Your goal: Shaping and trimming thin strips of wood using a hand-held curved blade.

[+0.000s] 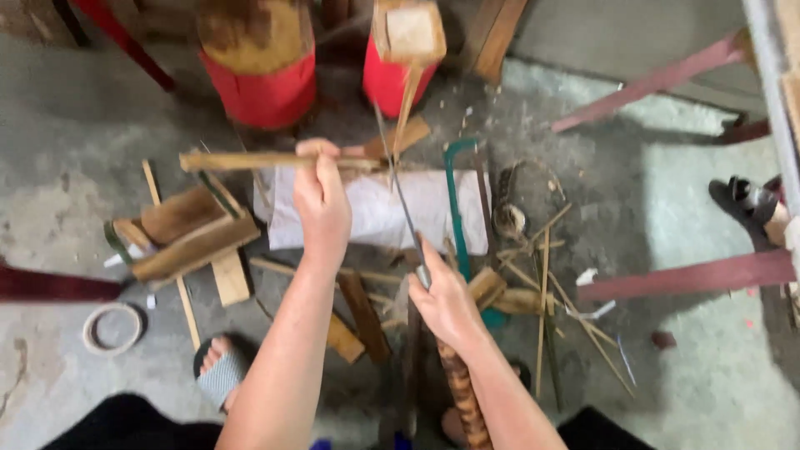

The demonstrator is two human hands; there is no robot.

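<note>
My left hand [321,196] grips a long bamboo strip [242,160] held crosswise in front of me. My right hand [446,300] holds the handle of a long thin blade [398,187], whose edge stands up against the strip near its right end. Beneath both hands lies a white cloth [375,212] on the concrete floor. Bamboo splints and shavings [546,287] are scattered to the right.
A green-framed hacksaw [452,196] lies right of the cloth. A wooden box and boards [187,229] sit left, a tape roll [112,327] lower left. Two red-wrapped log blocks [262,62] stand at the back. Dark red stool legs [683,279] cross the right.
</note>
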